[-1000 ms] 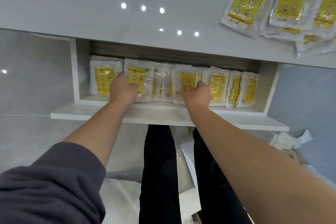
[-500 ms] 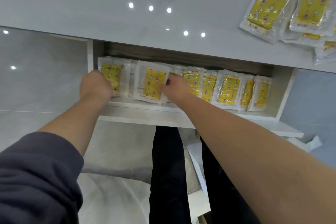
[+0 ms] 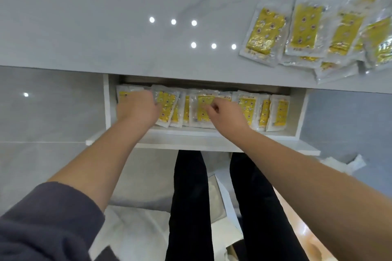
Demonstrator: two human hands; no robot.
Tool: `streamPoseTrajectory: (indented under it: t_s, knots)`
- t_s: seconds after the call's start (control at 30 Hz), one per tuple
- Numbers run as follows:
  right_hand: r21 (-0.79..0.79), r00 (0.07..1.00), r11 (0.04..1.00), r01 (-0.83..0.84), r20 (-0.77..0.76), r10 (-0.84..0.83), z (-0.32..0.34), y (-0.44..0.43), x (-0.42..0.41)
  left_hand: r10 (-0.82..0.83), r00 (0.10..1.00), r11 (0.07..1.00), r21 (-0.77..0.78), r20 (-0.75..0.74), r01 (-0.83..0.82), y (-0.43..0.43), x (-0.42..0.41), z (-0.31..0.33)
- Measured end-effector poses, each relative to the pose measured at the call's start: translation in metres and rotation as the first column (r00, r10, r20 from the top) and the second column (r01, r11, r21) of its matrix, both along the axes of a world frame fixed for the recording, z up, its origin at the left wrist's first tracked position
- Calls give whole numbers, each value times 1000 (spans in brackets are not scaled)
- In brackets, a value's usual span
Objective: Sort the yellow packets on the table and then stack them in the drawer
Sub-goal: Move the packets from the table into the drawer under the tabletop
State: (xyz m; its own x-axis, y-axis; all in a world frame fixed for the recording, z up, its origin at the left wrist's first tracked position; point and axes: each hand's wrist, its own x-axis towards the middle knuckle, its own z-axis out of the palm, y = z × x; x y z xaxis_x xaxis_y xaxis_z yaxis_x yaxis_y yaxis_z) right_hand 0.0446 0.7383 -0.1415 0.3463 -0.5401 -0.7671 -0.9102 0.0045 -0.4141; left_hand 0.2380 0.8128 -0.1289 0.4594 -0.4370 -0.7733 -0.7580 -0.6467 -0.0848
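Observation:
An open white drawer point(image 3: 212, 134) under the table edge holds a row of yellow packets point(image 3: 280, 112) in clear wrappers, standing side by side. My left hand point(image 3: 137, 109) is at the row's left end, covering the first packet, with its fingertips on a tilted packet point(image 3: 166, 107). My right hand point(image 3: 228, 115) is at the middle of the row, fingers curled and pinching a packet point(image 3: 202, 110). A loose overlapping pile of several more yellow packets point(image 3: 265, 32) lies on the grey table point(image 3: 106, 17) at the far right.
My legs in black trousers point(image 3: 188, 197) stand right below the drawer. Crumpled white paper point(image 3: 350, 163) lies on the floor to the right. The drawer's side walls point(image 3: 301, 112) close in the row at both ends.
My left hand has moved right, onto the first packet and against the tilted second one. My right hand has shifted right, from the second packet to the middle one.

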Motion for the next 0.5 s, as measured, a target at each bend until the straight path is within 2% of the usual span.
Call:
streamPoseTrajectory:
  t_s: [0.17,0.3,0.37,0.5]
  knots:
    - [-41,986,986,163,45,-161,46,-50,-57,44,984,952,-292,-172,-94,-73,-86,50]
    - [-56,966,967,250,73,-246,61,-98,-91,207,950,842,-452,-232,-294,-128,-135,55]
    - [-82,958,956,282,78,-276,64,-124,-107,265,939,800,-494,-217,-340,-154,-151,46]
    - [-211,942,918,336,81,-326,62,-180,-144,319,942,803,-499,-101,-325,-205,-171,30]
